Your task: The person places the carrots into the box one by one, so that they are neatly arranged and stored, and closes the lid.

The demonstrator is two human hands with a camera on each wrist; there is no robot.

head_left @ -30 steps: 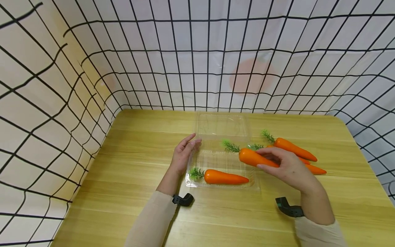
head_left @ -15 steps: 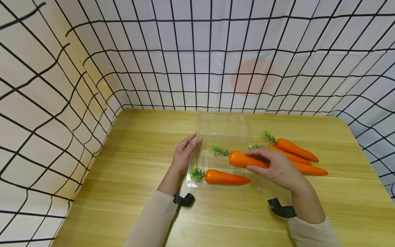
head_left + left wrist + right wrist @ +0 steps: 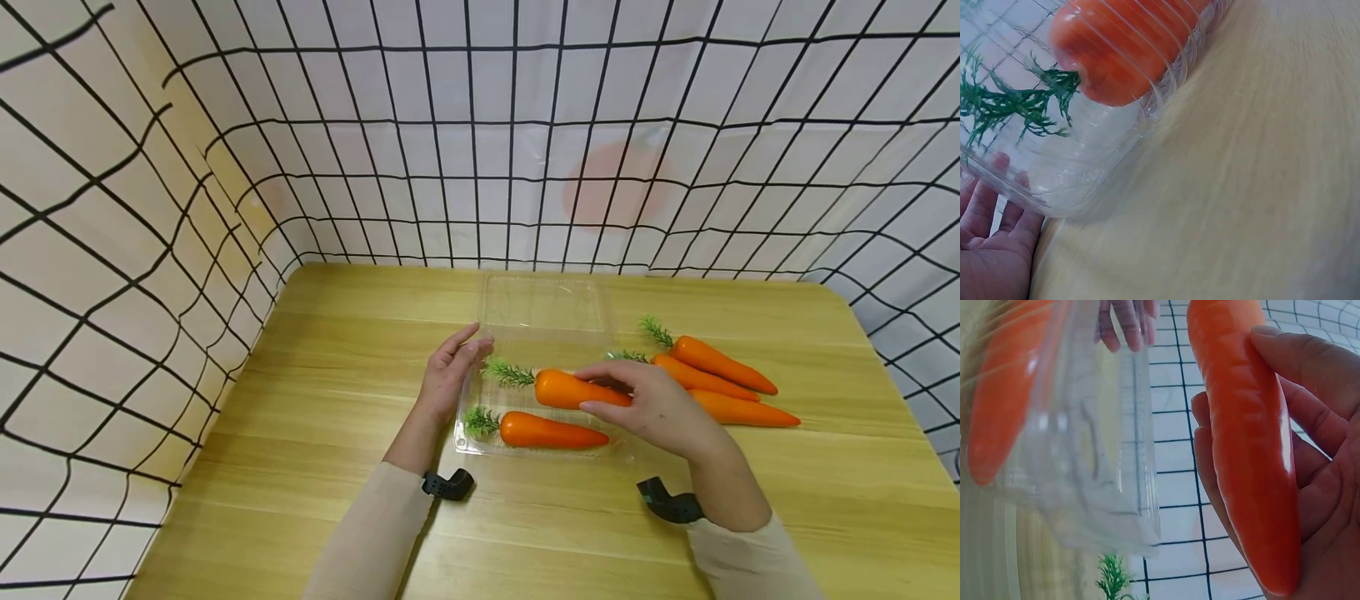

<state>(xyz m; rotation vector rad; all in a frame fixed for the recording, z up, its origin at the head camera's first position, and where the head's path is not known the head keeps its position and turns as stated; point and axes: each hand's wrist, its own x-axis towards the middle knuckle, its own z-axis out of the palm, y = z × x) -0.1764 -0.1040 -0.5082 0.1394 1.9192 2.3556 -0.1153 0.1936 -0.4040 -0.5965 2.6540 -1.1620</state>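
My right hand (image 3: 656,407) grips an orange carrot (image 3: 558,389) with a green leafy top, thumb on one side and fingers on the other. It is held above a clear plastic clamshell box (image 3: 468,446), whose lid (image 3: 542,304) lies folded open toward the back. Inside the box, along its front side, lies another carrot (image 3: 555,430), leaves to the left. My left hand (image 3: 444,379) is at the box's left side with its fingers extended. In the left wrist view, the fingertips (image 3: 1001,160) rest right at the clear wall.
Several more carrots lie on the wooden table right of the box, among them one at the back (image 3: 723,365) and one in front (image 3: 746,409). A black wire grid (image 3: 510,179) stands along the back and sides of the table.
My right hand has carried its carrot leftward, from the box's right side to over its middle. My left hand and the carrot in the box have stayed in place.
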